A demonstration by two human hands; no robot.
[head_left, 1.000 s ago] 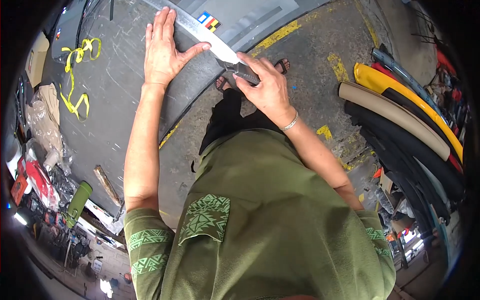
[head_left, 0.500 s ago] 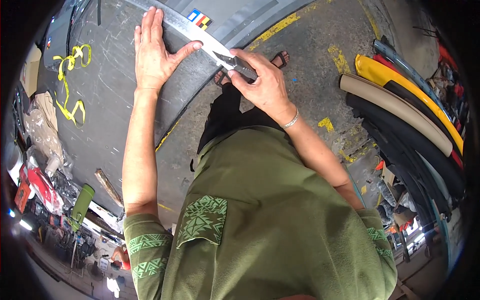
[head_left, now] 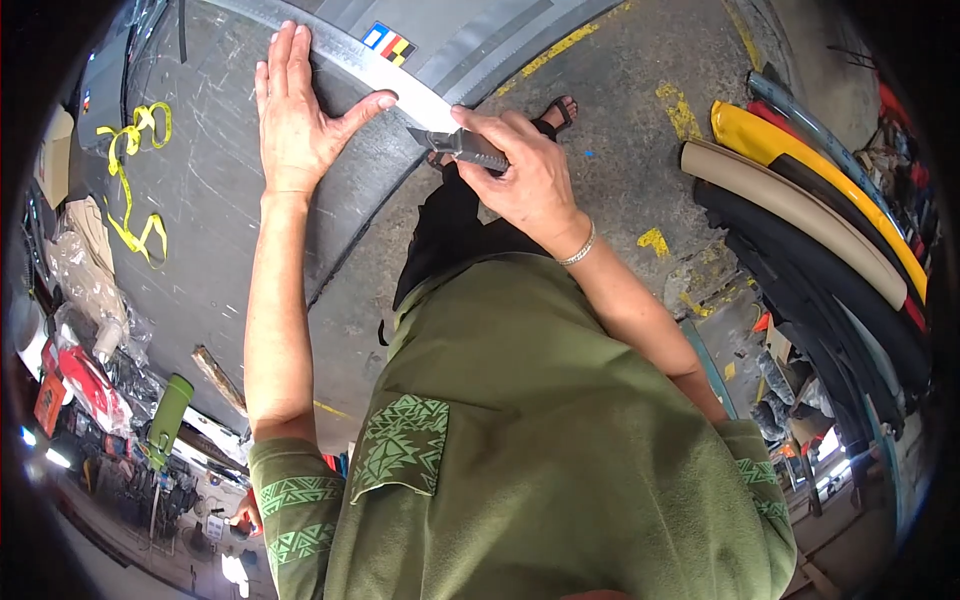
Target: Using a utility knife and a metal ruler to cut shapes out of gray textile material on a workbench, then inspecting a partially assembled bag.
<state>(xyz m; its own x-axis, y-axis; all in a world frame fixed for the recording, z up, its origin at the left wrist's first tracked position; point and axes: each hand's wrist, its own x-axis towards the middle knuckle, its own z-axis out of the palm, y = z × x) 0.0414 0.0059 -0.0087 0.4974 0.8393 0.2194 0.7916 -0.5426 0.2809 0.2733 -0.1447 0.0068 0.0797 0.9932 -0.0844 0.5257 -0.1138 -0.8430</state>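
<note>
My left hand (head_left: 295,125) lies flat with its fingers stretched out and thumb spread. Its fingertips and thumb rest by a long, shiny metal straightedge (head_left: 400,82), which lies along the edge of a grey sheet (head_left: 490,35). A small patch of coloured flags (head_left: 388,44) sits on that sheet. In my right hand (head_left: 530,175) is a dark utility knife (head_left: 478,150), gripped near the straightedge's right end. Its blade points left, over the near side of the straightedge; I cannot tell whether it touches the surface below.
The scratched dark tabletop (head_left: 220,210) carries a crumpled yellow strap (head_left: 125,190) at the left. Rolls of material stand at the right, among them a tan roll (head_left: 790,215) and a yellow roll (head_left: 760,135). Plastic-wrapped items and a green roll (head_left: 170,410) crowd the lower left.
The utility knife has turned in my right hand and shifted down and left, its blade going from over the straightedge to its near side. My left hand has slid slightly left.
</note>
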